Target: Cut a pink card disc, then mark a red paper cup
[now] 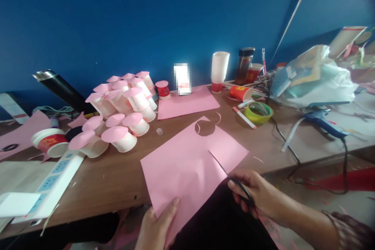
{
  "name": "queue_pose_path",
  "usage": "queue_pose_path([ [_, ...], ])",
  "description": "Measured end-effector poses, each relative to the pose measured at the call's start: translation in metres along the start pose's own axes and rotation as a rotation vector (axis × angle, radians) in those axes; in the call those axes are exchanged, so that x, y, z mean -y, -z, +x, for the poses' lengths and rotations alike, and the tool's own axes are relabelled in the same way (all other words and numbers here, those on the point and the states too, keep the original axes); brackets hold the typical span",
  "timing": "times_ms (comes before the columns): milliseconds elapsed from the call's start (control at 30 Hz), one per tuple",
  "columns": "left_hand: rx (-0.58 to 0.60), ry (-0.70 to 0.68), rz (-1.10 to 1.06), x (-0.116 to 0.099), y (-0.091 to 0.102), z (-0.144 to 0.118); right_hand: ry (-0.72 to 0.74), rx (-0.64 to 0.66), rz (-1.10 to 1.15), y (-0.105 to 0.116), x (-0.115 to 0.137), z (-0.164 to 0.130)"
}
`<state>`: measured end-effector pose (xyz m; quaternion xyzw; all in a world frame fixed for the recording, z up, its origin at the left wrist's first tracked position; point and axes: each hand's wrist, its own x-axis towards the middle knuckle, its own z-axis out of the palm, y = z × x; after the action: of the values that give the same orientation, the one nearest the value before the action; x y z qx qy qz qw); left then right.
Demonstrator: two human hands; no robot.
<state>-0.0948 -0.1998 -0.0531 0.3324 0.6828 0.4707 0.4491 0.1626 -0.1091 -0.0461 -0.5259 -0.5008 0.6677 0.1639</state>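
A pink paper sheet (187, 164) lies over the front edge of the brown table (117, 172), with a round hole cut near its far corner. My left hand (156, 226) grips its near edge from below, thumb on top. My right hand (258, 197) holds black scissors (231, 177) whose blades are inside a straight cut running into the sheet from its right side.
A pile of white paper cups capped with pink discs (123, 109) sits at left. A power strip (55, 179) lies near the front left. Another pink sheet (187, 103), green tape roll (258, 112), blue glue gun (322, 122) with cable, stacked cups (219, 68) and bags stand behind.
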Motion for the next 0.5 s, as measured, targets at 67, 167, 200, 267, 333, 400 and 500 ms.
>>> queue_pose_path([
  [67,0.01,0.067,-0.072,-0.01,-0.003,0.0,0.003,-0.001,0.001,-0.001,0.001,0.0],
  [167,0.117,0.246,-0.094,-0.025,-0.009,0.002,-0.007,0.025,0.062,-0.001,0.007,-0.002],
  [200,0.147,0.275,-0.095,-0.028,-0.011,0.003,-0.011,0.037,0.093,-0.001,0.009,-0.003],
  [267,0.168,0.284,-0.093,-0.03,-0.014,0.004,-0.015,0.057,0.154,0.0,0.013,-0.004],
  [333,0.146,0.25,-0.068,-0.026,-0.017,0.003,-0.012,0.066,0.196,0.0,0.015,-0.005],
  [400,0.092,0.22,-0.037,-0.019,-0.021,0.001,-0.011,0.058,0.215,-0.001,0.017,-0.004],
  [500,0.034,0.196,-0.036,-0.01,-0.027,-0.003,-0.015,0.048,0.22,-0.003,0.019,-0.003],
])
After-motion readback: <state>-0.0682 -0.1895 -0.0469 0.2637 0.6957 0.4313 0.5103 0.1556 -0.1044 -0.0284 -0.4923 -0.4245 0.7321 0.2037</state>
